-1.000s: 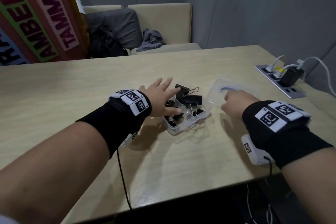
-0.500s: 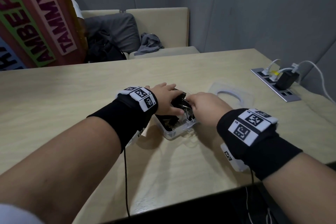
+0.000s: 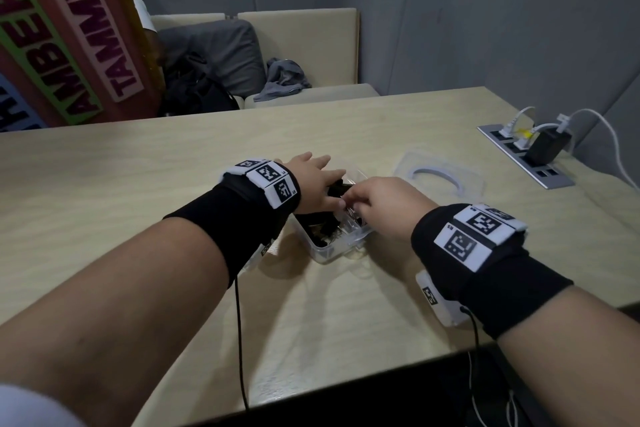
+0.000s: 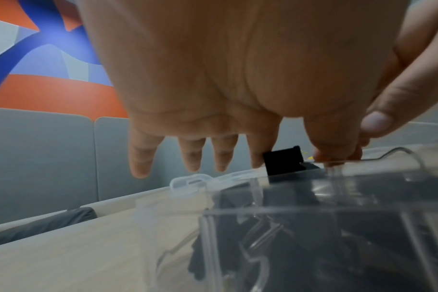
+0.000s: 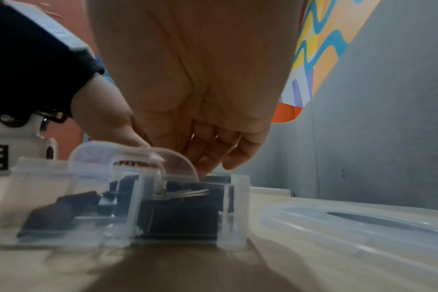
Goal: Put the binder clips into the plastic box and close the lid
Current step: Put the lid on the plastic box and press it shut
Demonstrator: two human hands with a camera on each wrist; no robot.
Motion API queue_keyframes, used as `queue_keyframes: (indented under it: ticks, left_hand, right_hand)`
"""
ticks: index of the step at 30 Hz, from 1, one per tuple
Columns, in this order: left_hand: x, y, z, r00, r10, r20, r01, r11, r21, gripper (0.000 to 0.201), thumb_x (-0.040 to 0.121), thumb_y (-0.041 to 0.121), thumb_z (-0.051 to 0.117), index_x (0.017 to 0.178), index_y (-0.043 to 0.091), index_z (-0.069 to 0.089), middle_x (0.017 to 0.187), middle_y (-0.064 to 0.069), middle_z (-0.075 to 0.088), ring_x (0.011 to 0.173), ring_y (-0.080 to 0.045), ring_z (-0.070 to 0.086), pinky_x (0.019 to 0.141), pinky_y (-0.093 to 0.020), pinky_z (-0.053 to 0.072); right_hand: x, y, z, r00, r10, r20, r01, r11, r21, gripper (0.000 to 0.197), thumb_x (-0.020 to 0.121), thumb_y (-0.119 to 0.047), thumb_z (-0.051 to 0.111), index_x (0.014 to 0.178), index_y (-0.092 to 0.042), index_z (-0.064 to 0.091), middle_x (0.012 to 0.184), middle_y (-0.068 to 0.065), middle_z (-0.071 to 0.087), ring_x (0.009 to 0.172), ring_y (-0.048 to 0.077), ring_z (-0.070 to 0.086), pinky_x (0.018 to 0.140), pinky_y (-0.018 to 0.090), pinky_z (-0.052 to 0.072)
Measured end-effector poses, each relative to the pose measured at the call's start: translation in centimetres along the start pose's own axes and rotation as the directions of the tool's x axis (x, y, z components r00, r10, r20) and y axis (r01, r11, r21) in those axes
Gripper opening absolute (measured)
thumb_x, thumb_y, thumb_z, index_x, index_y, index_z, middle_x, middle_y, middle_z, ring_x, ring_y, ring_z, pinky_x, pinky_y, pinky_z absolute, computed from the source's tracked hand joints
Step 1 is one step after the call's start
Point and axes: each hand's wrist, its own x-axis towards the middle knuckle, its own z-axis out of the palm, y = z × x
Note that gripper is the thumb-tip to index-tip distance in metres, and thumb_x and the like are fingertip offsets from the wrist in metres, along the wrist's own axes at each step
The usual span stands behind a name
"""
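A clear plastic box (image 3: 332,251) sits open mid-table, filled with black binder clips (image 3: 322,229). My left hand (image 3: 329,187) lies over its far-left side with fingers straight and spread. In the left wrist view the left hand (image 4: 250,158) has its thumb pressing a wire handle beside a black clip (image 4: 283,162) that pokes above the box (image 4: 263,209) rim. My right hand (image 3: 356,204) reaches in from the right, fingertips bunched on a clip's wire handle. The right wrist view shows my right hand (image 5: 208,160) with fingers curled down into the box (image 5: 63,197) onto the clips (image 5: 183,217). The clear lid (image 3: 408,163) lies flat to the right; the right wrist view has the lid (image 5: 350,227) at lower right.
A power strip (image 3: 526,156) with plugged chargers and white cables sits at the table's right edge. A thin black cable (image 3: 239,340) hangs over the near edge. Behind the table stands a sofa (image 3: 311,45) with a dark bag; a lettered board (image 3: 69,45) stands far left.
My right hand left the lid and moved left into the box, where it now handles the clips. The left hand stayed on the clips; the lid lies where it was.
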Motion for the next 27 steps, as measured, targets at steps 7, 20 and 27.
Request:
queue_keyframes:
  ticks: [7, 20, 27]
  left_hand:
    - [-0.2, -0.6, -0.6, 0.990, 0.066, -0.127, -0.082, 0.989, -0.124, 0.066, 0.082, 0.058, 0.059, 0.138, 0.027, 0.044, 0.146, 0.001, 0.043, 0.134, -0.026, 0.043, 0.105, -0.048, 0.041]
    - [-0.2, -2.2, -0.7, 0.996, 0.074, -0.052, -0.077, 0.995, -0.068, 0.083, 0.084, 0.059, 0.056, 0.153, 0.035, 0.017, 0.157, 0.000, 0.030, 0.140, -0.026, 0.037, 0.110, -0.044, 0.038]
    - [-0.6, -4.2, -0.4, 0.994, 0.018, -0.109, -0.032, 0.991, -0.129, 0.059, 0.090, 0.049, 0.054, 0.145, 0.039, 0.035, 0.149, -0.001, 0.041, 0.131, -0.027, 0.047, 0.107, -0.043, 0.042]
  right_hand:
    - [0.5, 0.1, 0.3, 0.999, 0.032, -0.041, -0.032, 0.999, -0.009, 0.037, 0.096, -0.013, 0.044, 0.114, -0.031, 0.070, 0.120, 0.003, 0.057, 0.104, 0.026, 0.060, 0.091, 0.041, 0.050]
    - [0.6, 4.8, -1.9, 0.841, 0.533, -0.097, -0.541, 0.826, -0.154, 0.048, 0.088, -0.028, 0.054, 0.134, -0.016, 0.048, 0.130, 0.013, 0.054, 0.115, 0.033, 0.055, 0.092, 0.041, 0.048]
    - [0.5, 5.8, -1.2, 0.786, 0.617, -0.036, -0.574, 0.706, -0.416, 0.060, 0.086, -0.053, 0.060, 0.129, -0.011, 0.056, 0.133, 0.012, 0.045, 0.120, 0.035, 0.047, 0.098, 0.040, 0.042]
